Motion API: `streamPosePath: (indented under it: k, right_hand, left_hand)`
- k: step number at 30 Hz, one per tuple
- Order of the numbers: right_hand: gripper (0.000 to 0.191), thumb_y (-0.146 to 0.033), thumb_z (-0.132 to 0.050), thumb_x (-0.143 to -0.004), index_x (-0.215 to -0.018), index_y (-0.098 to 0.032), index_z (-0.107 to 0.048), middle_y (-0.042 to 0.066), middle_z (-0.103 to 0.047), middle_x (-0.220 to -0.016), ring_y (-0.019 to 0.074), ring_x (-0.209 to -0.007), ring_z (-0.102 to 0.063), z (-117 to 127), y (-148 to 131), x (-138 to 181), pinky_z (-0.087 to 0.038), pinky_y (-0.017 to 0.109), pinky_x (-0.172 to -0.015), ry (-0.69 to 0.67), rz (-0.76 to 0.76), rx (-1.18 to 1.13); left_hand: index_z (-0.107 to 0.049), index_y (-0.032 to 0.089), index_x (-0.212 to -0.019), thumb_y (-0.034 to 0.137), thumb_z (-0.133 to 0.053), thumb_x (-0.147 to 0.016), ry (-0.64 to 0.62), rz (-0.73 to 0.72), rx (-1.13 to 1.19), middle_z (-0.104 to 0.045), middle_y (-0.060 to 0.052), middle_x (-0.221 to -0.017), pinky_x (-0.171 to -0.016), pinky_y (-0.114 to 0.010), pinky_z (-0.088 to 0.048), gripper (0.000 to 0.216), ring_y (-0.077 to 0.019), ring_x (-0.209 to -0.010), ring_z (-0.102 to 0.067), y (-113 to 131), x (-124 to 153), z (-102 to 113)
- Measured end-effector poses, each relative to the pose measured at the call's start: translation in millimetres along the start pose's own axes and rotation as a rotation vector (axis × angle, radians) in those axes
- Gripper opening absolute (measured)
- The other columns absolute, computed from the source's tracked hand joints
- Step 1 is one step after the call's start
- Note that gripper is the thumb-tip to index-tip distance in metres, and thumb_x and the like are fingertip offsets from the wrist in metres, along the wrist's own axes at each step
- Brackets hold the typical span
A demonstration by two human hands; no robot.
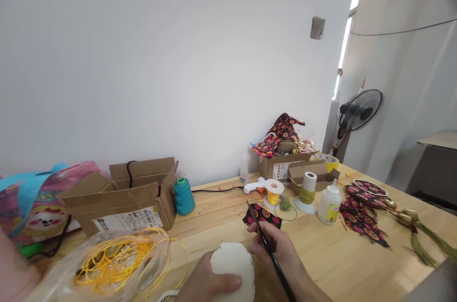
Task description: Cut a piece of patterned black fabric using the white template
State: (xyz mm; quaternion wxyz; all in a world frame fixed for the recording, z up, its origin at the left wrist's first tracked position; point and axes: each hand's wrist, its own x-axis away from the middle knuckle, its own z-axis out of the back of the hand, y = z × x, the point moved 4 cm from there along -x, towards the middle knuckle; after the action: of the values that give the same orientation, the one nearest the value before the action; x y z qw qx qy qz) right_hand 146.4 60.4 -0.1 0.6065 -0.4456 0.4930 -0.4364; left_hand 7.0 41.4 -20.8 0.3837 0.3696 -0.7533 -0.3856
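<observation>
My left hand (pixel 214 276) is closed around a white piece with rounded corners (pixel 235 264), its thumb lying across the face. The rim of this piece looks slightly rough. In my right hand (pixel 276 249) is a long black brush-like stick (pixel 273 259), slanting up and away to a thin brownish tip. That tip lies over a small dark patterned cloth piece (pixel 269 216) on the table, but I cannot tell whether it touches. My two hands are close together, with the right fingers just beside the white piece.
Left are a cardboard box (pixel 124 204), a teal thread cone (pixel 184 197) and a plastic bag with yellow cord (pixel 117 264). Behind my right hand are a glue gun (pixel 254 185), cord spools (pixel 307 192) and a glue bottle (pixel 329 204). Patterned cloth with tassels (pixel 364 214) lies right.
</observation>
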Motion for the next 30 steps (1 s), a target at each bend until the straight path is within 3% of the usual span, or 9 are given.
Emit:
streamPosePath:
  k: [9, 14, 21, 26, 30]
  right_hand:
    - [0.04, -0.049, -0.061, -0.062, -0.083, -0.018, -0.05, -0.007, -0.041, -0.053, 0.0072, -0.042, -0.04, -8.6, -7.4, 8.6, -0.03, 0.02, -0.041, 0.011, -0.09, -0.256]
    - [0.04, -0.046, -0.064, -0.06, -0.084, -0.018, -0.048, -0.007, -0.042, -0.053, 0.0081, -0.044, -0.041, -10.0, -3.6, 9.5, -0.032, 0.021, -0.044, -0.056, -0.086, -0.267]
    - [0.027, -0.027, -0.066, -0.057, -0.076, -0.017, -0.05, -0.01, -0.037, -0.047, 0.006, -0.042, -0.033, -3.9, -13.7, 6.7, -0.024, 0.02, -0.043, -0.051, -0.092, -0.133]
    - [0.031, -0.037, -0.061, -0.063, -0.082, -0.017, -0.048, -0.008, -0.044, -0.05, 0.007, -0.042, -0.039, 4.3, -16.0, 4.6, -0.03, 0.02, -0.042, -0.064, -0.148, -0.195]
    - [0.033, -0.04, -0.06, -0.064, -0.083, -0.017, -0.047, -0.008, -0.045, -0.05, 0.0067, -0.041, -0.04, 2.4, -13.4, 1.0, -0.031, 0.02, -0.042, 0.0, -0.15, -0.206]
  left_hand:
    - [-0.063, 0.011, -0.076, 0.022, -0.076, -0.043, -0.073, -0.016, 0.041, -0.065, -0.005, -0.064, -0.056, -0.03, -0.045, 0.038, -0.0189, -0.06, -0.057, 12.6, 7.0, -9.1]
    - [-0.062, 0.011, -0.079, 0.023, -0.076, -0.044, -0.099, -0.036, 0.064, -0.065, -0.005, -0.064, -0.053, -0.029, -0.045, 0.039, -0.018, -0.058, -0.057, 10.8, 5.6, -8.4]
    - [-0.062, 0.01, -0.076, 0.023, -0.077, -0.042, -0.084, -0.043, 0.038, -0.064, -0.005, -0.064, -0.054, -0.028, -0.043, 0.039, -0.0169, -0.058, -0.056, 6.4, 1.8, -1.5]
    - [-0.063, 0.012, -0.079, 0.022, -0.077, -0.04, -0.035, 0.001, 0.052, -0.065, -0.006, -0.066, -0.057, -0.028, -0.042, 0.043, -0.0177, -0.06, -0.056, 8.2, 4.7, -1.2]
    - [-0.065, 0.01, -0.084, 0.023, -0.077, -0.042, -0.135, -0.028, -0.026, -0.065, -0.006, -0.07, -0.061, -0.026, -0.039, 0.046, -0.0161, -0.064, -0.054, 9.7, 3.2, -6.0]
